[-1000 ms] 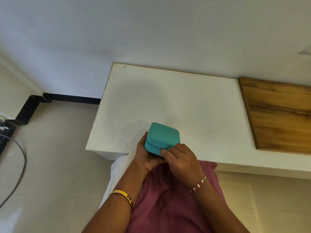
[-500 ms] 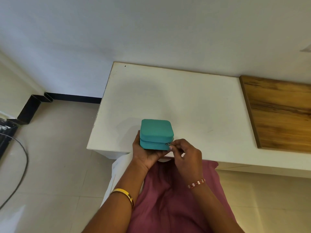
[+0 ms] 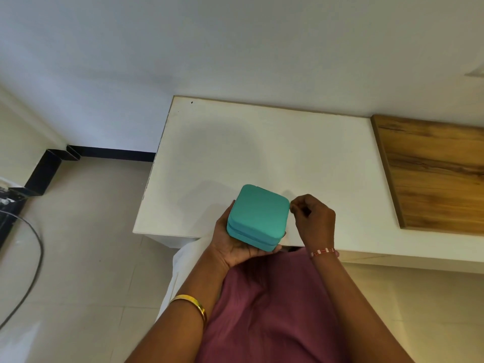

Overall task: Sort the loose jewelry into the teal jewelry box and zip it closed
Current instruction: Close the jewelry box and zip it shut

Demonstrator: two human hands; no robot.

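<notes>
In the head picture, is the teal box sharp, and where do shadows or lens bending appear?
Head view: the teal box is fairly sharp, in soft, even light without glare; a faint shadow lies on the white table beyond it; the wide lens bends the table edges; the right hand looks slightly soft at its fingertips.

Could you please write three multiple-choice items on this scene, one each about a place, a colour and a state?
1. Where is the box?
A. in the left hand
B. on the wood panel
C. on the floor

2. What colour is the bangle on the left wrist?
A. silver
B. gold
C. black

3. How is the box's lid?
A. wide open
B. taken off
C. down

Answers: 1 A, the palm cradles it at the table edge; 2 B, it shines yellow; 3 C, the lid sits on the base while the right hand pinches at its corner.
</notes>
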